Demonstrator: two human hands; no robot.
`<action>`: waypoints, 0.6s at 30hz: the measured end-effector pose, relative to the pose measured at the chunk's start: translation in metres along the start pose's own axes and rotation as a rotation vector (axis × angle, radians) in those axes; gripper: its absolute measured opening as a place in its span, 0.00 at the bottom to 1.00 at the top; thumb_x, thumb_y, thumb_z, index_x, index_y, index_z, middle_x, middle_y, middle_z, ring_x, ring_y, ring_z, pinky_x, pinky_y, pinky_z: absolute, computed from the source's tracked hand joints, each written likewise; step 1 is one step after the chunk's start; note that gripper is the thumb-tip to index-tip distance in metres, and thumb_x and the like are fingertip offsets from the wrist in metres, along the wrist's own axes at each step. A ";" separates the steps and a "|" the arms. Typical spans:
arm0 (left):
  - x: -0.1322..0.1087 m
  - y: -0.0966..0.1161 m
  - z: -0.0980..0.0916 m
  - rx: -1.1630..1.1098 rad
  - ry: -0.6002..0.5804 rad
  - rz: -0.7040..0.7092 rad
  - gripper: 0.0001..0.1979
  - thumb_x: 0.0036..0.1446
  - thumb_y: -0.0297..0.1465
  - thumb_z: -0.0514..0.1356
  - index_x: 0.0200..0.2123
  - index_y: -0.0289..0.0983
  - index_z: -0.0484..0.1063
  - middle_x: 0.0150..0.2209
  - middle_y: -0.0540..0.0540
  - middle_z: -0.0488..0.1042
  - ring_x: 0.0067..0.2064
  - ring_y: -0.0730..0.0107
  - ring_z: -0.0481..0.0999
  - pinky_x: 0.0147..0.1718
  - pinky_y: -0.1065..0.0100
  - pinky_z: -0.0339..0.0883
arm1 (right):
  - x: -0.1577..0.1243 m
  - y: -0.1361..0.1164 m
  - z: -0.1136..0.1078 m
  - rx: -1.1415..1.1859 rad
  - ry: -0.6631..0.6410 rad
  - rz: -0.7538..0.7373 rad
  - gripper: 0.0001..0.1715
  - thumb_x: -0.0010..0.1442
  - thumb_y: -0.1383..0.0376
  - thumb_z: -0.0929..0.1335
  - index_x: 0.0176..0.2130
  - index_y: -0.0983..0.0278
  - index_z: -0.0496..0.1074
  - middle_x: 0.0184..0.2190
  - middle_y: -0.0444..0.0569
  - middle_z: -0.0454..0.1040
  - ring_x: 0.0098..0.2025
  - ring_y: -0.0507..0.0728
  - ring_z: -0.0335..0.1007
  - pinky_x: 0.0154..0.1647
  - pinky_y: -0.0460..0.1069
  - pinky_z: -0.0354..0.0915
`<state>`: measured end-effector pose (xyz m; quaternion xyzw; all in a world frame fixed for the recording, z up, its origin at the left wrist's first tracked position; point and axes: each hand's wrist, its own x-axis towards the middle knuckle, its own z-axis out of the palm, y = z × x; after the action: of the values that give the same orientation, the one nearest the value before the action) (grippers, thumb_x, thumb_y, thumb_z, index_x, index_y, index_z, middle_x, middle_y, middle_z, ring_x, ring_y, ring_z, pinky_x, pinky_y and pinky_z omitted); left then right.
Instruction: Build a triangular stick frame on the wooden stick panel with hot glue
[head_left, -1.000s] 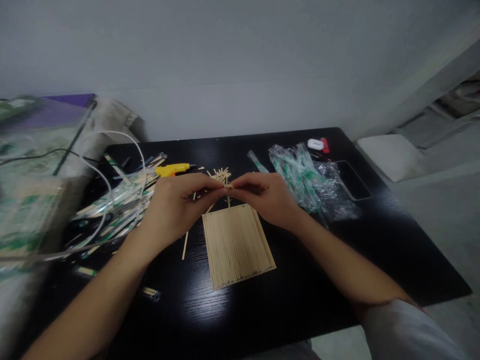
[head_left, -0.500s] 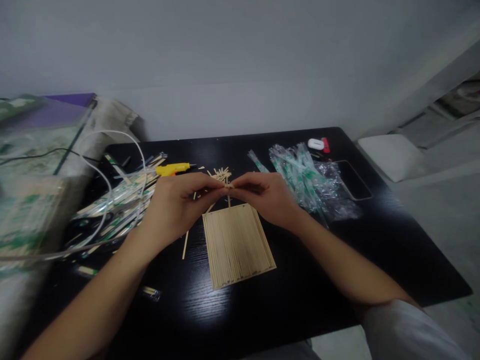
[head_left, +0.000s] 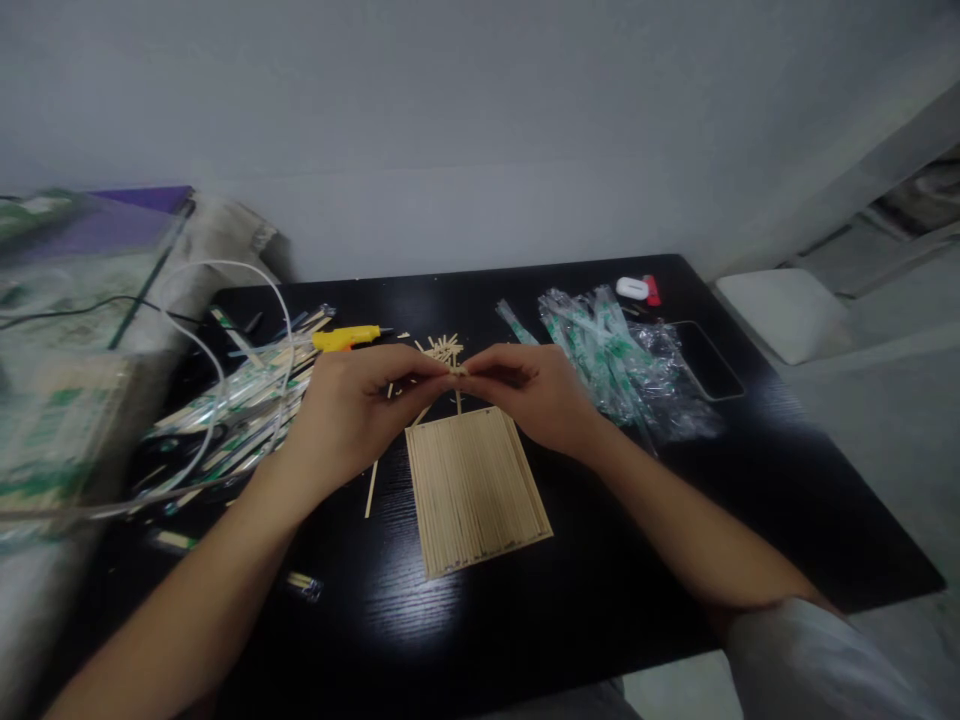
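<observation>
My left hand [head_left: 352, 410] and my right hand [head_left: 536, 395] meet above the black table, thumbs and forefingers pinched together. Between the fingertips is a small pale wooden piece [head_left: 457, 371], mostly covered by the fingers. Just below the hands lies a flat square panel of thin wooden sticks [head_left: 480, 490] set side by side. Behind the fingertips is a pile of short cut stick pieces [head_left: 444, 346]. One longer loose stick [head_left: 371, 490] lies left of the panel.
A yellow glue gun [head_left: 346, 338] rests behind my left hand. Wrapped chopsticks [head_left: 225, 405] and a white cord [head_left: 281, 290] are at left. Torn plastic wrappers [head_left: 600, 340], a phone [head_left: 705, 358] and a white case [head_left: 631, 288] lie at right on the table [head_left: 622, 610].
</observation>
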<state>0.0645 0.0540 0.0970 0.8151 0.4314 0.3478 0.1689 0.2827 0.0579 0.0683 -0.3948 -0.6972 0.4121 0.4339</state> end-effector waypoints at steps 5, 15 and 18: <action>0.000 0.000 0.000 -0.007 -0.002 -0.001 0.07 0.63 0.39 0.66 0.37 0.44 0.84 0.33 0.51 0.84 0.31 0.71 0.80 0.30 0.72 0.71 | 0.000 0.000 -0.001 -0.004 -0.001 -0.003 0.12 0.63 0.54 0.75 0.38 0.60 0.84 0.34 0.45 0.84 0.36 0.55 0.80 0.39 0.49 0.74; 0.000 0.000 0.000 -0.006 0.003 0.005 0.07 0.64 0.39 0.67 0.37 0.44 0.84 0.33 0.51 0.84 0.32 0.71 0.81 0.31 0.72 0.70 | 0.000 0.000 -0.001 -0.012 0.005 -0.019 0.11 0.63 0.55 0.75 0.38 0.59 0.84 0.33 0.44 0.84 0.35 0.53 0.79 0.37 0.48 0.73; 0.000 -0.001 0.000 -0.006 0.006 0.012 0.07 0.64 0.39 0.67 0.37 0.44 0.84 0.33 0.51 0.84 0.32 0.71 0.81 0.31 0.72 0.71 | 0.000 0.000 -0.001 -0.011 0.003 -0.022 0.11 0.63 0.55 0.75 0.38 0.59 0.84 0.33 0.45 0.84 0.35 0.53 0.79 0.38 0.48 0.73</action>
<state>0.0639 0.0540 0.0966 0.8161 0.4260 0.3525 0.1679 0.2835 0.0583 0.0689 -0.3899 -0.7034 0.4027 0.4371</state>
